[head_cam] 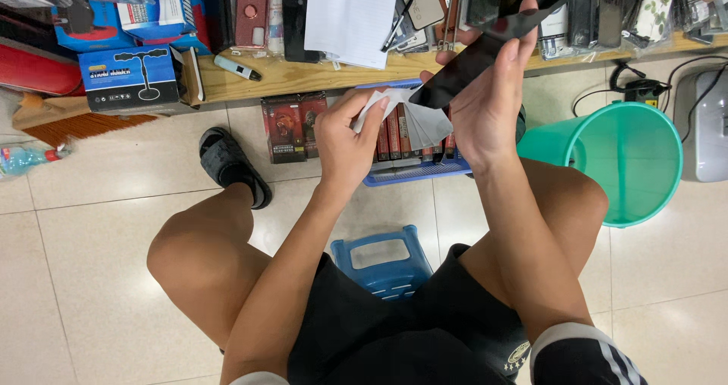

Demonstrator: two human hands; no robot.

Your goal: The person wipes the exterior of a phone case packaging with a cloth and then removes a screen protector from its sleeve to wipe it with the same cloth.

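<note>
Tiled shop floor with a cluttered wooden shelf (pixel 303 78) at the far edge and a green bucket (pixel 629 161) to the right. The right hand (pixel 485 104) pinches a dark phone (pixel 485 51), raised and tilted; the left hand (pixel 345 142) pinches fanned white sheets (pixel 421 120) just beneath it, above a blue basket (pixel 417 173)

A glossy black phone (pixel 485 55) tilts up toward one o'clock, with a fan of thin white-grey sheets (pixel 413 116) just below at seven o'clock.
</note>
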